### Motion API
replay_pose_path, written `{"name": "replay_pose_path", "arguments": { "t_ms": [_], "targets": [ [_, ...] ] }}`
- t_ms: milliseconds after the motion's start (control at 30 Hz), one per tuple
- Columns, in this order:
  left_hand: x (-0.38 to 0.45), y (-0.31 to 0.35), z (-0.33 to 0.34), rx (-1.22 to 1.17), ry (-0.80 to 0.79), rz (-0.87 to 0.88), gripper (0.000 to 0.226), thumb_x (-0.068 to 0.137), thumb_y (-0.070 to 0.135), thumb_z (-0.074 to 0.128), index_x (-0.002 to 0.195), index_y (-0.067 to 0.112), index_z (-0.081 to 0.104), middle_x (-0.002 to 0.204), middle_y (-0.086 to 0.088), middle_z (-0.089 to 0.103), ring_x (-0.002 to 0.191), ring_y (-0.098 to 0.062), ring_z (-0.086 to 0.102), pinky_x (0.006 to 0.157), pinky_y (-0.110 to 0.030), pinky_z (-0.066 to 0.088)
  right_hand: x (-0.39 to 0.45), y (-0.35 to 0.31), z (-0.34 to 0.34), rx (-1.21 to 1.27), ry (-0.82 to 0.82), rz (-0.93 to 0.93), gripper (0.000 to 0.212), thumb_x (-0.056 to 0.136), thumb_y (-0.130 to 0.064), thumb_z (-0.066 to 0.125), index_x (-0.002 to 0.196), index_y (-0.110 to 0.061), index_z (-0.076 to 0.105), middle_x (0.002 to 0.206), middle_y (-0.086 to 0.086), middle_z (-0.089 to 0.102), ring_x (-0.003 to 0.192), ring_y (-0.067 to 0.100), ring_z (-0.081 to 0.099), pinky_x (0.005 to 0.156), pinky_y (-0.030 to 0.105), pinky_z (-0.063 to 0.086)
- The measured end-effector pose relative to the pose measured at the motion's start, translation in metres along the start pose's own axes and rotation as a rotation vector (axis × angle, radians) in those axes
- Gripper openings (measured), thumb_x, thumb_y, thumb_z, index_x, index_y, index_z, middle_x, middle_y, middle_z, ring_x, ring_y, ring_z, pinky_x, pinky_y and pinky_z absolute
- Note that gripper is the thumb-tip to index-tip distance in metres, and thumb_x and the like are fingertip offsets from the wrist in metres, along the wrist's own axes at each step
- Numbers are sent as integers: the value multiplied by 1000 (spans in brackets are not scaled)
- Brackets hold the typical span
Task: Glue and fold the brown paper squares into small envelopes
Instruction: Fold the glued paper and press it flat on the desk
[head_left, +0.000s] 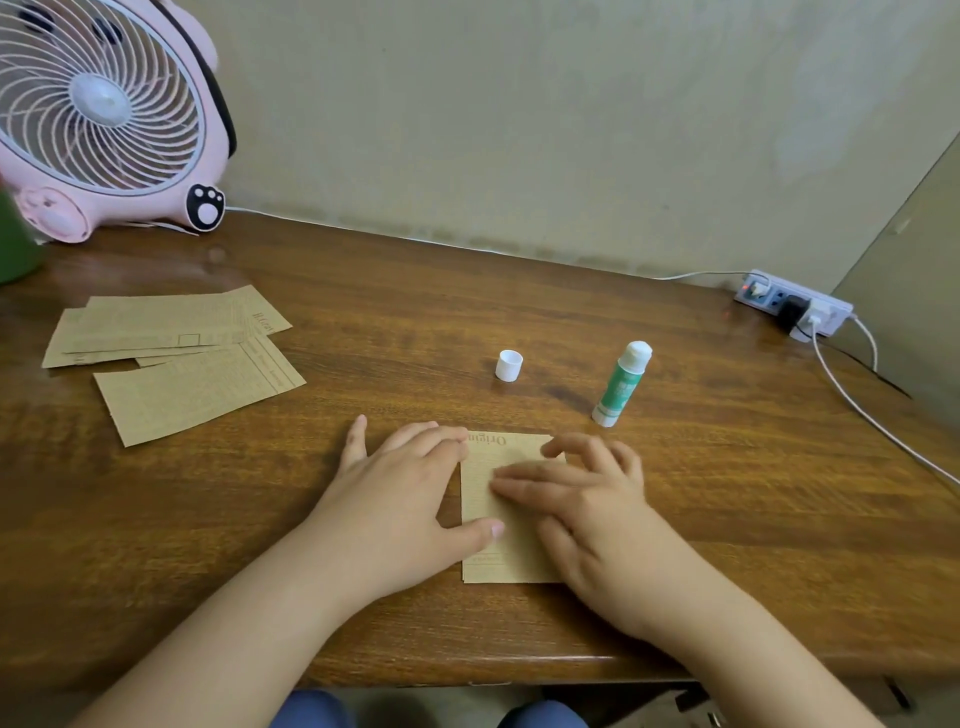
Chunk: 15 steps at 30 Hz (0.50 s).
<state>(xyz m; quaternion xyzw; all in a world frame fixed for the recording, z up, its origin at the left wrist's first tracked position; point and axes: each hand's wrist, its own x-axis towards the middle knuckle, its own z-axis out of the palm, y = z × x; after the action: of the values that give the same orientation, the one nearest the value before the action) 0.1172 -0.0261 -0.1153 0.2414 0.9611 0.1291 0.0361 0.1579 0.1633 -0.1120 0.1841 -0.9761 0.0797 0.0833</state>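
Hidden/unclear: the folded paper is partly covered by both hands, so its right edge and much of its face cannot be read; printed "Origin" shows upside down along its far edge. Whether any glue lies on it cannot be told. A green object at the far left edge of the tabletop is cut off by the frame and blurred. The fan in the far left corner is cropped at top and left. Print on the spare sheets is too small to read.

Paper lies near the front edge of the tabletop, about mid-width, flat on the wood.

Left hand: palm down on the tabletop just left of the paper, fingers straight and spread, fingertips reaching the paper's far left corner, thumb laid across its left edge. Nothing gripped.

Right hand: palm down over the paper's right side, fingers extended leftward and pressing flat on its face, upper fingers slightly bent. Nothing gripped; slight motion blur.

Glue stick stands uncapped, tilted, beyond the paper to the right. Cap stands apart to its left. Paper stack sits toward the left edge, loosely fanned. Power strip with cables occupies the far right corner.
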Motion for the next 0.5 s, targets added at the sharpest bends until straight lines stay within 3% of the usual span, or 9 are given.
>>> {"name": "replay_pose_path", "arguments": {
  "t_ms": [67, 200, 367, 500],
  "targets": [
    [1, 0, 0, 10, 0, 3, 78, 82, 72, 37, 147, 32, 22, 154, 25, 10, 142, 2, 0, 116, -52, -9, -5, 2, -1, -28, -16, -38, 54, 83, -31, 23, 127, -40, 54, 128, -30, 50, 121, 6, 28, 102, 32, 7],
    [-1, -2, 0, 16, -12, 15, 80, 81, 73, 36, 148, 32, 19, 155, 24, 8, 142, 1, -2, 116, -52, -9, 1, 26, -9, -139, 5, 111, 61, 82, -38, 13, 132, -41, 49, 134, -30, 45, 129, 13, 28, 104, 37, 5],
    [-2, -4, -2, 25, -80, 30, 100, 70, 83, 39, 150, 32, 10, 154, 26, -2, 141, 4, -10, 115, -52, -11, -17, 4, -4, 4, -98, -129, 47, 89, -29, 31, 132, -41, 47, 134, -32, 45, 124, 6, 30, 104, 36, 9],
    [-2, -7, -3, 19, -120, 46, 110, 61, 88, 40, 151, 33, 5, 154, 26, -6, 140, 4, -14, 115, -52, -12, -13, 26, -9, -76, -9, 59, 53, 86, -36, 22, 131, -44, 48, 134, -32, 45, 128, 12, 31, 105, 31, 3]
  ]
}}
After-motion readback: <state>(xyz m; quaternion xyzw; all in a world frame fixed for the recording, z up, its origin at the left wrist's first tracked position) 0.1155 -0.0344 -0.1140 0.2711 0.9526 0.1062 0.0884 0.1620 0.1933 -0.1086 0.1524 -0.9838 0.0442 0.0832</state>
